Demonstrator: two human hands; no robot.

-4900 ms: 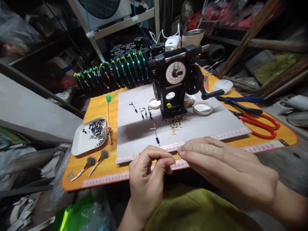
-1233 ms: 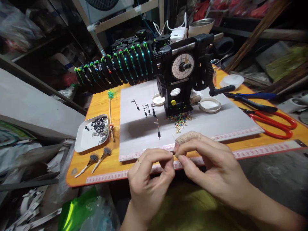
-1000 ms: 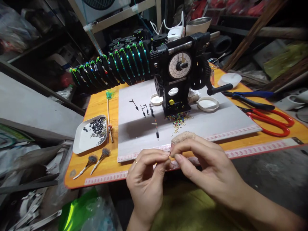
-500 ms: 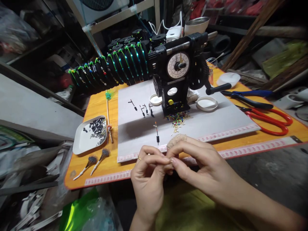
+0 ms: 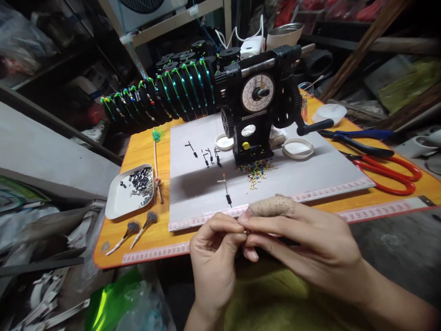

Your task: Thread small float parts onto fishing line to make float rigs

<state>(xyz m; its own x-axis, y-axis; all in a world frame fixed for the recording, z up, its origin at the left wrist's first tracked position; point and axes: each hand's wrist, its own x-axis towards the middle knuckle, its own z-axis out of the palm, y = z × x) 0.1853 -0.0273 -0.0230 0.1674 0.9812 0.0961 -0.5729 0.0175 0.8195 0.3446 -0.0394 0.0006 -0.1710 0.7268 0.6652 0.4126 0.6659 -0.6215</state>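
Head view. Beads (image 5: 255, 174): heaped loose on the board (image 5: 193, 204), presumably for easy picking. Tray (image 5: 116, 200): rimmed, likely to contain its black pieces (image 5: 139, 180). Left hand (image 5: 214, 253): nearly closed, pinching a tiny piece (image 5: 247, 232) above the front edge. Right hand (image 5: 320, 236): fingers slightly parted around it; grip, I cannot tell.

- An orange, wood-grained table (image 5: 138, 151) with a red edge carries everything.
- Across its middle lies a pale board (image 5: 188, 202).
- Left of that: a white tray (image 5: 120, 200), a green-tufted stick (image 5: 155, 161), two dark-tufted stems (image 5: 143, 229).
- Right: blue-and-black pliers (image 5: 365, 134), red-handled scissors (image 5: 362, 171), a whitish dish (image 5: 329, 112).
- Front edge: a pink-marked measuring strip (image 5: 158, 253).
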